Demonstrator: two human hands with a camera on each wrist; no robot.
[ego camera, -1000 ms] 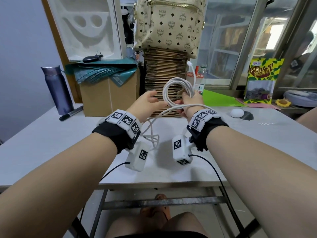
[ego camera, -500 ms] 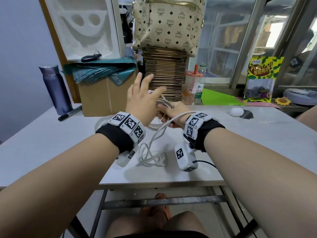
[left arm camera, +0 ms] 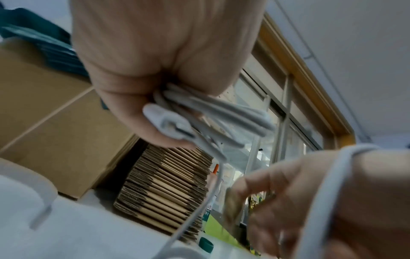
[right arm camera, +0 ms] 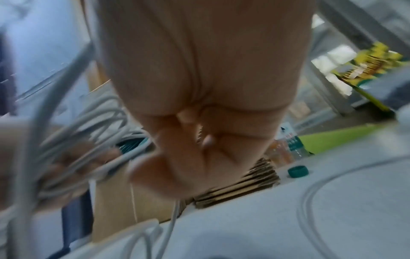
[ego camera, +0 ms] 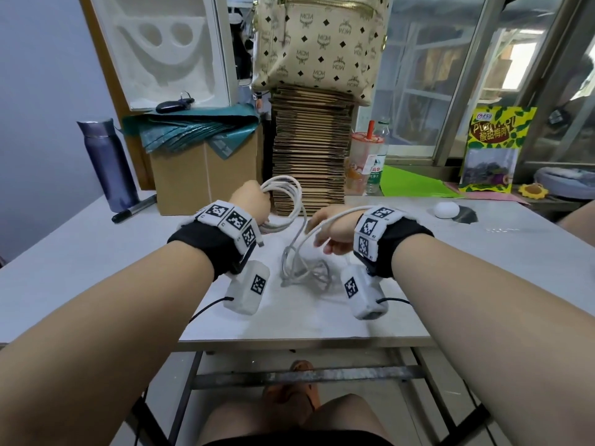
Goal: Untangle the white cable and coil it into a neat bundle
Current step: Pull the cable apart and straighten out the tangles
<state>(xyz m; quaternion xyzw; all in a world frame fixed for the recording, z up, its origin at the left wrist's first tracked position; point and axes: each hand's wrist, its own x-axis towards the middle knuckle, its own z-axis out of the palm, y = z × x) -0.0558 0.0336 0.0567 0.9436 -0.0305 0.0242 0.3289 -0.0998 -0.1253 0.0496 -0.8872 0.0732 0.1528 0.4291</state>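
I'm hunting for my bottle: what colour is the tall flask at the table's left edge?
The flask is purple with a metallic sheen, clearest in the head view.

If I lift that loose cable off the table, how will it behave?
Probably floppy: the loose cable sags in limp curls on the table. Likely light. Its loops may snag, since strands cross; the coil in the left hand holds shape only because it's gripped.

white cable (ego camera: 291,201) smooth matt plastic; table (ego camera: 96,252) matt; cardboard stack (ego camera: 310,149) ribbed.
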